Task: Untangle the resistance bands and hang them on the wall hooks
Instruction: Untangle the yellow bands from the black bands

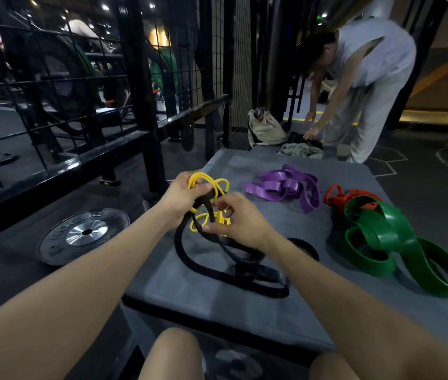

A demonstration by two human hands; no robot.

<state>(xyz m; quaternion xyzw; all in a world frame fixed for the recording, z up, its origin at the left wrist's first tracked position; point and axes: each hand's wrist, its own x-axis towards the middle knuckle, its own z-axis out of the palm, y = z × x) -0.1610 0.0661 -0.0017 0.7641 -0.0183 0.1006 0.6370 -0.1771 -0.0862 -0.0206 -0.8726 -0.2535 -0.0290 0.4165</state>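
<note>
Both hands are raised over the near left part of a grey padded surface (285, 305), working a knot of two bands. The left hand (183, 194) has its fingers curled round the top of the tangle, gripping loops of the thin yellow band (218, 185) together with a strand of the black band (189, 256). The right hand (240, 219) sits just beside it and a little lower, thumb and forefinger pinching a yellow loop where it crosses the black one. The yellow band is wound round the black band in several small loops — most of it held up between the two hands — while the black band hangs down from them and trails in long curves across the surface toward the near edge. Further back on the surface lies a bunched purple band (285, 185), apart from the others. To the right a red band (340, 197) is tangled with a wide green band (398, 242), the green one lying over it and spreading in big loops to the right edge. On the floor to the left rests a black weight plate (84, 234) with a silver hub. Beyond the far end of the surface a person in light clothes (365, 86) bends over — beside a beige bag (265, 128).
</note>
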